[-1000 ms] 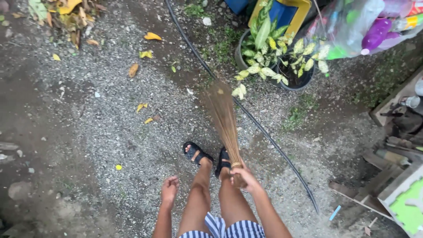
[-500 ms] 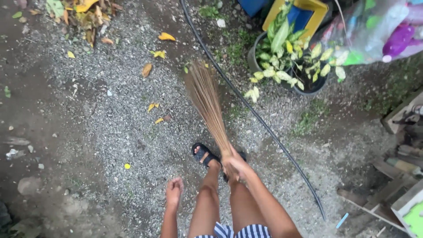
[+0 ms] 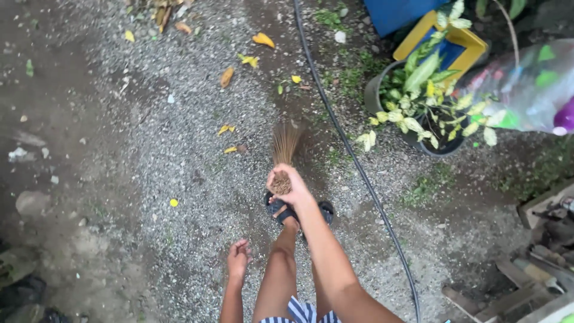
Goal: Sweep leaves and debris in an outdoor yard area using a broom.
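Since half a sec ago the broom (image 3: 286,146) has swung from a leftward slant to nearly end-on w/ the camera, bristles now pointing straight away, and the right arm has pushed further out over the feet. Right hand (image 3: 288,186) is clamped round the bound top of the stick bundle, butt ends showing in the fist. Left hand (image 3: 238,260) hangs loose by the left thigh, fingers lightly curled, holding nothing, well apart from the other hand.

Broom is a handleless bundle of thin brown sticks, fanning a bit at the far end, tips on or just above the gravel (image 3: 179,173) (can't tell which), just beyond the sandalled feet (image 3: 299,212).

Risks, as I judge them:
- black hose (image 3: 353,161) runs just right of the bristles, near to far; a wide stroke right could snag it or drag it.
- potted plant (image 3: 421,98) sits further right past the hose; a hard swing could clip its low leaves.
- loose gravel: stiff sticks may flick stones instead of leaves.
- one-handed grip on a bare bundle, so sticks could slip or splay.

Yellow leaves (image 3: 227,128) lie left of and beyond the bristles, more (image 3: 263,40) further off; one small yellow bit (image 3: 173,202) near left.
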